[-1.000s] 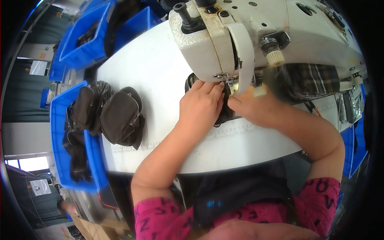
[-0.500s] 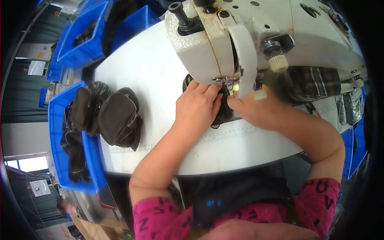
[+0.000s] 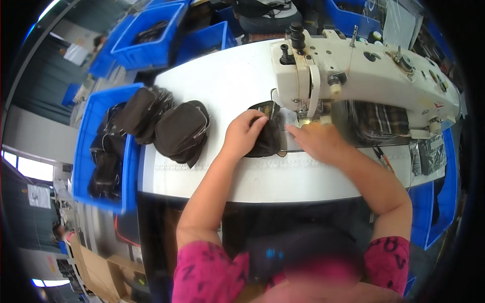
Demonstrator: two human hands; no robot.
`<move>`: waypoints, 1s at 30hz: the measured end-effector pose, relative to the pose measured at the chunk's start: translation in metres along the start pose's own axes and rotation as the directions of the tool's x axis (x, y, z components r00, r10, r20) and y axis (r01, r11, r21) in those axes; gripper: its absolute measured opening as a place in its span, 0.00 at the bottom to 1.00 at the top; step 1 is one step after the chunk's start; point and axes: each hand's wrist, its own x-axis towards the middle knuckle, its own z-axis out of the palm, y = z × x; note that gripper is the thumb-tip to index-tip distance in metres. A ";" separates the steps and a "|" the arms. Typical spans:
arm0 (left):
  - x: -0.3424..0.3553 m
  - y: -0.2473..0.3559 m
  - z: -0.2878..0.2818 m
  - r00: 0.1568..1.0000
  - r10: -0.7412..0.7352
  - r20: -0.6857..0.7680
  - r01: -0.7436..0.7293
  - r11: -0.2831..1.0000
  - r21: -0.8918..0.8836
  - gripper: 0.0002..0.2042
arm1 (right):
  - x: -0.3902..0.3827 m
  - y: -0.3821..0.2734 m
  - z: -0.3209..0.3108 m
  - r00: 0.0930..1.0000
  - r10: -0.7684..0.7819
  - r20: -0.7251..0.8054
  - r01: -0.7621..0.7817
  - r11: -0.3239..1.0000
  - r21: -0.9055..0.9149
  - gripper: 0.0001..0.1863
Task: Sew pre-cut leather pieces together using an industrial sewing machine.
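Observation:
At the sewing machine [image 3: 293,86], my left hand [image 3: 242,132] grips a dark brown fabric pouch [image 3: 268,141] with a plaid lining, left of the needle. My right hand [image 3: 321,141] rests by the presser foot [image 3: 303,116], thumb stretched left toward the pouch but apart from it; some fingertips are hard to see behind the machine parts. More dark zippered pouches [image 3: 179,129] lie bunched on the white table [image 3: 262,182] to my left. A stack of plaid fabric pieces [image 3: 379,121] lies under the machine arm, right of my right hand.
A blue bin [image 3: 81,177] of dark pouches stands left of the table; more blue bins [image 3: 141,55] are behind, another [image 3: 439,217] at the right. Scissors [image 3: 384,159] and plastic-wrapped items [image 3: 429,154] lie at the right. A person [image 3: 60,232] is at the far lower left.
My left hand has pulled the pouch leftward, out from the needle, opening a gap to my right thumb. The camera view has shifted, showing more of the machine and the bins behind.

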 end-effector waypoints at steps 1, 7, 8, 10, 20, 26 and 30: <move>-0.008 -0.008 -0.009 0.994 -0.106 0.034 0.111 0.963 -0.247 0.11 | 0.002 0.000 -0.001 0.997 0.042 0.061 -0.041 0.999 -0.023 0.19; -0.100 -0.001 -0.053 0.837 -0.471 0.278 0.329 0.028 -0.944 0.15 | 0.004 0.008 0.008 0.996 0.063 0.070 -0.064 0.998 0.008 0.16; -0.114 -0.006 -0.054 0.842 -0.475 0.255 0.302 0.022 -0.953 0.15 | 0.003 0.009 0.011 0.997 0.070 0.033 -0.070 0.997 0.009 0.14; -0.148 -0.025 -0.054 0.937 -0.315 0.152 0.203 0.137 -0.970 0.15 | 0.004 0.007 0.013 0.998 -0.019 -0.063 0.021 0.999 0.037 0.08; -0.259 -0.037 -0.100 0.969 -0.239 0.063 0.071 0.027 -0.997 0.16 | -0.004 -0.026 -0.004 0.983 -0.112 -0.145 0.121 0.991 0.056 0.04; -0.361 -0.086 -0.153 0.717 -0.680 -0.150 0.298 0.494 -0.817 0.10 | 0.010 -0.094 -0.075 0.970 -0.146 -0.195 0.195 0.944 0.265 0.08; -0.365 -0.105 -0.144 0.627 -0.542 -0.559 0.483 0.834 -0.266 0.09 | 0.020 -0.142 -0.166 0.968 -0.164 -0.190 0.243 0.800 0.549 0.10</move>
